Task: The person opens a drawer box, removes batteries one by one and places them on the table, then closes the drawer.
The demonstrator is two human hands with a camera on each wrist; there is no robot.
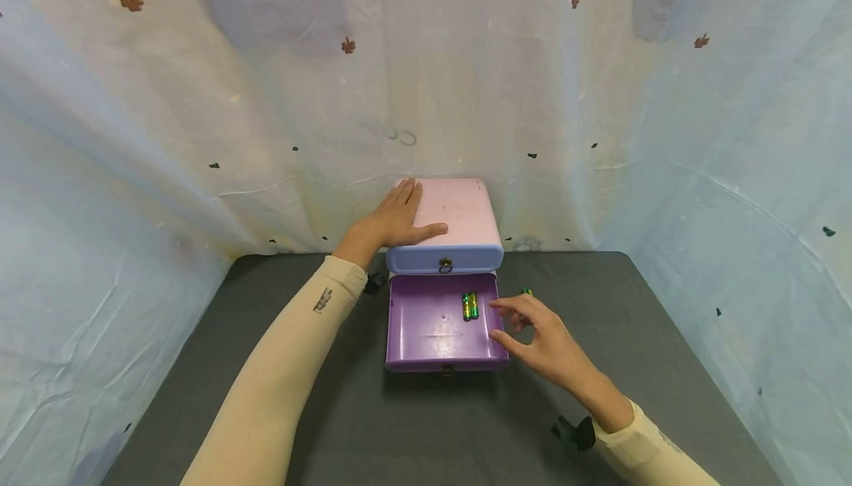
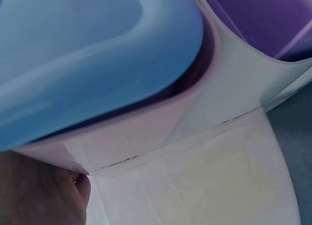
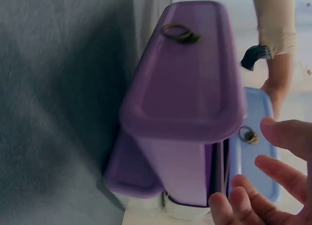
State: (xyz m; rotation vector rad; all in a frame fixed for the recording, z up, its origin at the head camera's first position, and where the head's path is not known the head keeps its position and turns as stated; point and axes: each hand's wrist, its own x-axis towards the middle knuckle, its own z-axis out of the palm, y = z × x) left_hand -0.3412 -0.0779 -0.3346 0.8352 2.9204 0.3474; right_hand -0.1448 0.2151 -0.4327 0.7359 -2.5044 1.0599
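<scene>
A small drawer box with a pink top (image 1: 462,212) stands at the back of the dark mat. Its blue upper drawer (image 1: 419,258) is pushed in. The purple lower drawer (image 1: 426,331) is pulled out, and two green-gold batteries (image 1: 470,306) lie side by side in its far right corner. My left hand (image 1: 399,216) rests flat on the pink top with straight fingers. My right hand (image 1: 509,321) hovers at the drawer's right edge, fingers loosely spread and holding nothing. In the right wrist view the purple drawer (image 3: 185,88) and my fingers (image 3: 263,186) show.
Another battery (image 1: 527,292) lies on the mat (image 1: 599,338) just beyond my right fingers. Pale cloth walls (image 1: 166,138) with small flower prints close in the back and both sides. The blue drawer front (image 2: 97,54) fills the left wrist view.
</scene>
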